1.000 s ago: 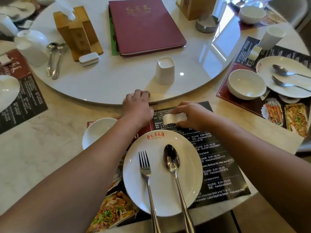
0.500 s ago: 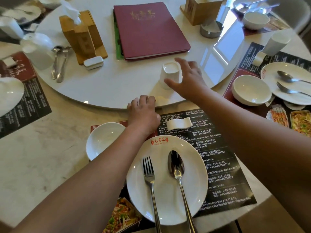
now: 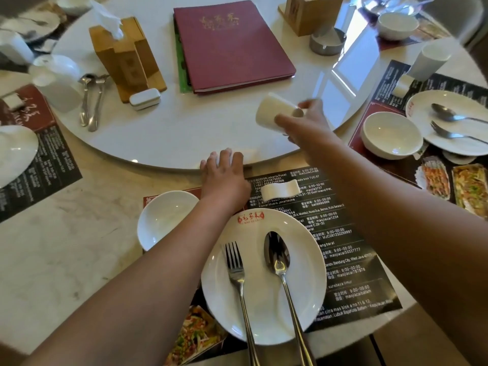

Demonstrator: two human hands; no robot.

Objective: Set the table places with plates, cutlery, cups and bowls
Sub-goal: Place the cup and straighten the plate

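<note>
Cup lifted off turntable, place setting at lower centre nearly done.

Left to right: bowl (image 3: 166, 217) on placemat (image 3: 351, 262); left hand (image 3: 224, 175), loosely curled and grasping nothing, resting at turntable (image 3: 169, 138) rim, probably steadying it; fork (image 3: 237, 281) and spoon (image 3: 280, 270) on plate (image 3: 264, 313), handles toward frame bottom; right hand (image 3: 303, 122) clasping white cup (image 3: 274, 113) mid-air, centre right, tipped sideways, long axis slanting upper left, apparently carried toward placemat.

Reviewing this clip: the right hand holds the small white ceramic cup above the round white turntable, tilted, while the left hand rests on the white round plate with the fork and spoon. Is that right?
Not quite. In the head view, the left hand rests at the edge of the round white turntable, not on the white round plate. The rest holds: the right hand has the small white ceramic cup tilted in its grip above the turntable.
</note>
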